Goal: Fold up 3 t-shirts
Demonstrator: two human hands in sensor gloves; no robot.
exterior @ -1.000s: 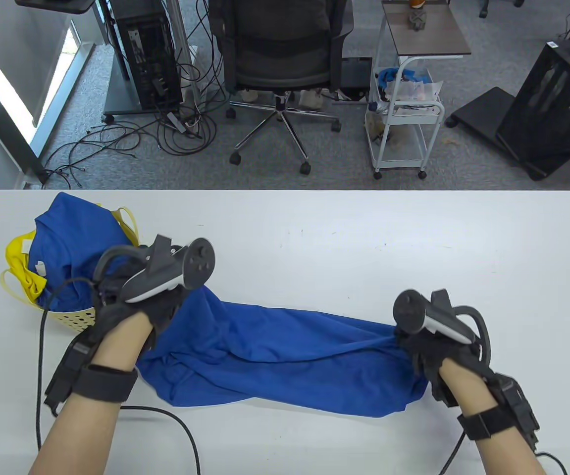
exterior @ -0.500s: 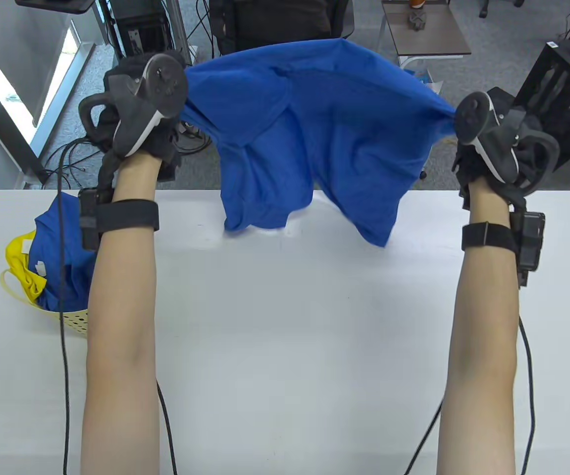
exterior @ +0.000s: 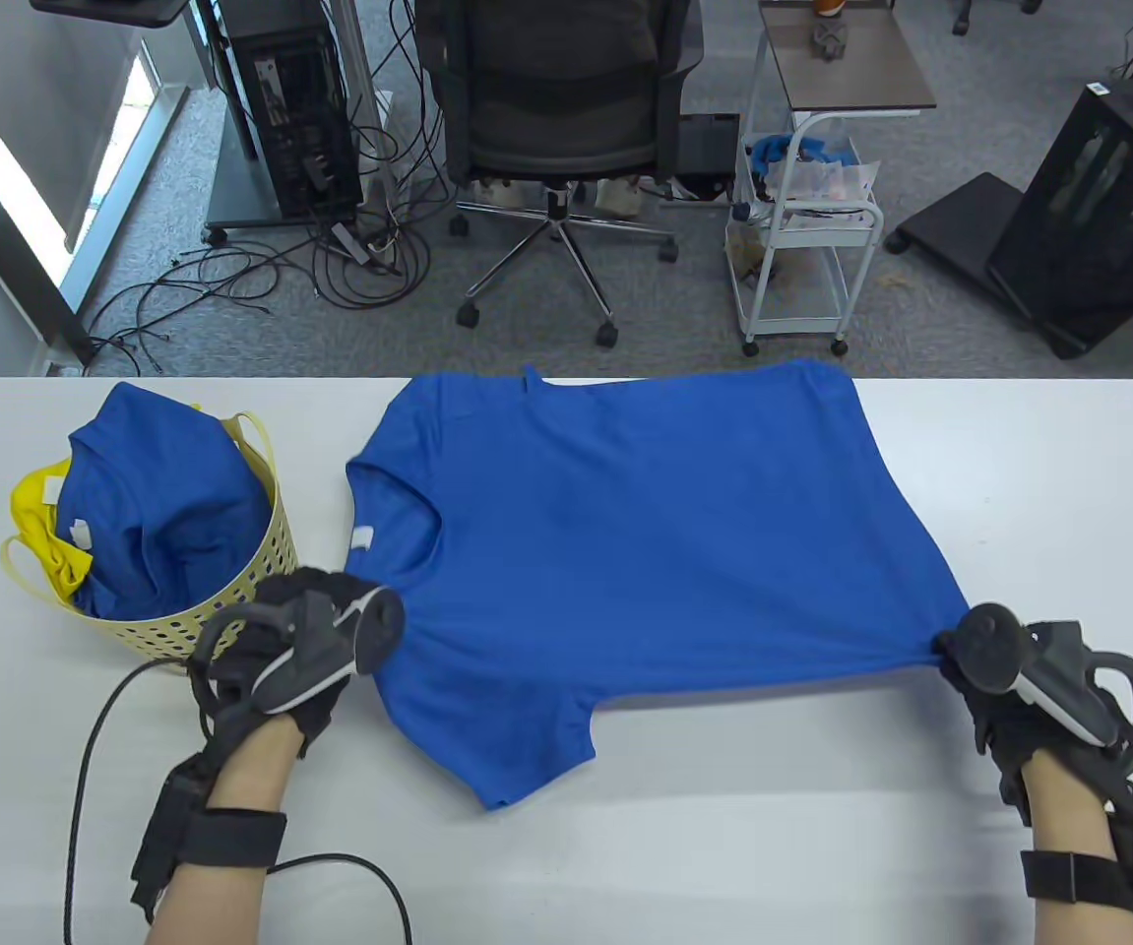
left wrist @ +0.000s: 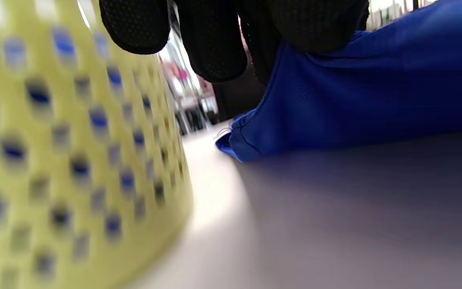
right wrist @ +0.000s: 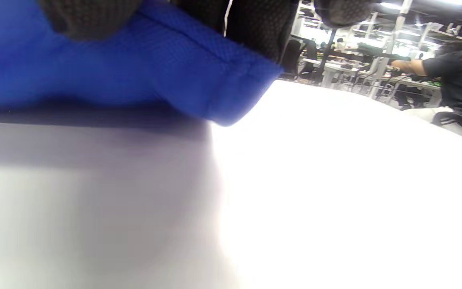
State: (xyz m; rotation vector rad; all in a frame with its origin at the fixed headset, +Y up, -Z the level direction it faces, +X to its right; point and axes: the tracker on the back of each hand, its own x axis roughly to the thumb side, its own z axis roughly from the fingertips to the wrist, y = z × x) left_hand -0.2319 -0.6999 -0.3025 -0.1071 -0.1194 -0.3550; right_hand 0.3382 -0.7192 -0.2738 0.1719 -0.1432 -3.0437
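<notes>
Both hands, left hand [exterior: 305,640] pinching the shoulder and right hand [exterior: 1004,669] the hem corner, have swung the blue t-shirt [exterior: 645,551] down from mid-air, now spread flat across the tabletop [exterior: 1048,472] beside the basket [exterior: 231,591], apparently ready for folding.

Counted on one white table [exterior: 723,866]: one blue t-shirt [exterior: 645,532] spread flat, one more blue shirt [exterior: 167,492] and one yellow garment [exterior: 34,502] in one perforated yellow basket [exterior: 231,600], two gloved hands.
</notes>
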